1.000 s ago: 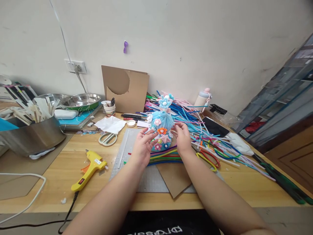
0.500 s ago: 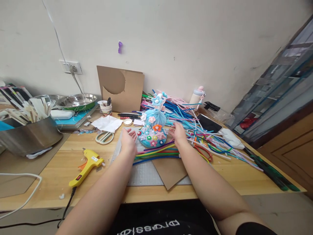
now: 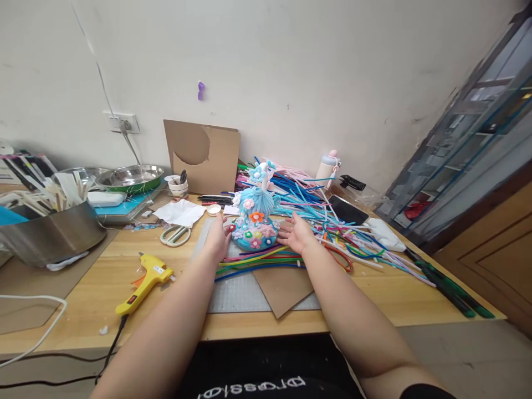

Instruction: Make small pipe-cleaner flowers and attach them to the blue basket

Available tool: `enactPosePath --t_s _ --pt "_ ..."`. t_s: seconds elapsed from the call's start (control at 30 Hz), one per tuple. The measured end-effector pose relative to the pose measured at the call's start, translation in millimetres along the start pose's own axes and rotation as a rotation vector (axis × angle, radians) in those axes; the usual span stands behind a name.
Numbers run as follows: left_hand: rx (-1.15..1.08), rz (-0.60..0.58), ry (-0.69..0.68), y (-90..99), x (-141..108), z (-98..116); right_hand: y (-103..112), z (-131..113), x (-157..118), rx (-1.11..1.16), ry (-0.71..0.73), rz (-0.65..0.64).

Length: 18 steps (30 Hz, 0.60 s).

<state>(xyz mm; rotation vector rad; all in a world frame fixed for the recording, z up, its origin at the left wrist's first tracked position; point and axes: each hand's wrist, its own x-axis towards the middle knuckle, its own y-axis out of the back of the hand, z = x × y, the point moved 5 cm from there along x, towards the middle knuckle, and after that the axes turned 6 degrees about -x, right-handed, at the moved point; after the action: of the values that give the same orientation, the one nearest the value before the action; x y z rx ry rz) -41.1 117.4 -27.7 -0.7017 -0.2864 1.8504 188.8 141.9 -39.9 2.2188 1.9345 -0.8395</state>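
A light-blue fuzzy craft [image 3: 258, 206] stands upright on the cutting mat [image 3: 236, 293]. Small flowers in pink, orange, white and other colours cover it, and it narrows to a flowered top. To its left is my left hand [image 3: 219, 239], open, with fingers stretched toward the base. My right hand [image 3: 297, 235] is on the other side, palm partly up and fingers spread; its fingertips come close to the base, and I cannot tell whether they touch. Neither hand holds anything. In front of the craft lie several coloured pipe cleaners [image 3: 257, 266] across a cardboard piece [image 3: 280, 291].
A yellow glue gun [image 3: 145, 282] and scissors [image 3: 175, 236] lie to the left, near a metal pot [image 3: 54, 233] of sticks. Behind and right spreads a heap of pipe cleaners [image 3: 299, 185], with a phone [image 3: 348, 210] and a bottle [image 3: 327, 167]. Cut cardboard [image 3: 220, 160] leans on the wall.
My right hand has turned its palm more upward and its fingers are nearer the craft's base. The whole view has shifted slightly. The craft stands in the same place on the mat.
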Motion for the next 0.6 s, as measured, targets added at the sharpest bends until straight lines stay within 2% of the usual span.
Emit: enactPosePath --t_s 0.33,0.6 --pt "0.038 0.053 -0.047 6.3 8.0 -6.7 0.3 -0.9 3.4 0.068 0.030 -0.002" --pt "0.058 0.055 -0.055 4.7 1.7 -13.1 1.4 -0.4 6.9 0.112 0.056 -0.021"
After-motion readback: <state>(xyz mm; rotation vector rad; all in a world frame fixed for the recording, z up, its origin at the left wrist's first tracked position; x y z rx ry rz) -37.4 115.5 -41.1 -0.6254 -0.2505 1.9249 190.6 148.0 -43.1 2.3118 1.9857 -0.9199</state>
